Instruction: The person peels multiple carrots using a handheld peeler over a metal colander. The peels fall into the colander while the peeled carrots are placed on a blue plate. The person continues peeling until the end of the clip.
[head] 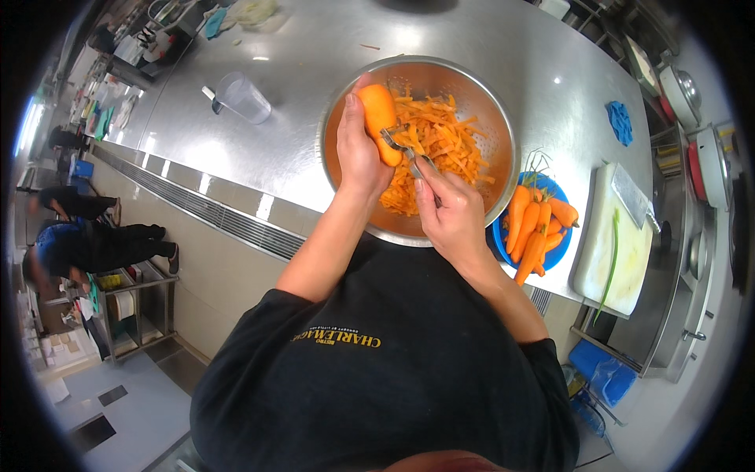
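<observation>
My left hand (361, 147) grips a peeled-looking carrot (377, 115) over a large metal colander (501, 118). My right hand (453, 206) holds a metal vegetable peeler (396, 140) by its handle, the peeler's head against or very near the carrot's lower side. Below both hands, a heap of orange carrot peelings (445, 138) lies in the perforated colander. Touching or close to the colander's right side, a blue plastic container (555, 259) holds several carrots (519, 207), some with thin green stem ends.
A white cutting board (596, 253) at the right carries a cleaver (630, 194) and a green stalk (613, 253). A blue cloth (619, 123) lies beyond it. A clear plastic jug (243, 99) stands on the steel table (283, 147) at the left. People are in the far left background.
</observation>
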### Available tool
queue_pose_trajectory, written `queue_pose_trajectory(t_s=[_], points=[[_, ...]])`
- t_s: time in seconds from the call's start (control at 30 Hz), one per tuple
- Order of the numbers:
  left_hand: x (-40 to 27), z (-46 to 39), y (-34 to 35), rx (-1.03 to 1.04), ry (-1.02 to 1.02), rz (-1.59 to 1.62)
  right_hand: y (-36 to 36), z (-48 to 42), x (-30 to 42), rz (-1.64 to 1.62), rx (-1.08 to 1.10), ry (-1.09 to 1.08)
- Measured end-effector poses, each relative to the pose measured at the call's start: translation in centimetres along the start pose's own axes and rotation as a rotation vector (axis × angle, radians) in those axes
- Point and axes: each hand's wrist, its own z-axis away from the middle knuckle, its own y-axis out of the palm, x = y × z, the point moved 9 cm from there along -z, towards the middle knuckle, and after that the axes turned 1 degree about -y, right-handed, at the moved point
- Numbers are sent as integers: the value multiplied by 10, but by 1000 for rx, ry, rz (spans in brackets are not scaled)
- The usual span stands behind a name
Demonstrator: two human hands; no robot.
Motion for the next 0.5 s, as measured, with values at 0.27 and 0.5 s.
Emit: queue_pose_trajectory(t_s=[0.27, 0.5], points=[[43, 26, 5, 46, -121, -77, 9, -53, -49, -309, -3, 151], [41, 10, -18, -81, -223, 18, -7, -19, -83, -439, 18, 348]])
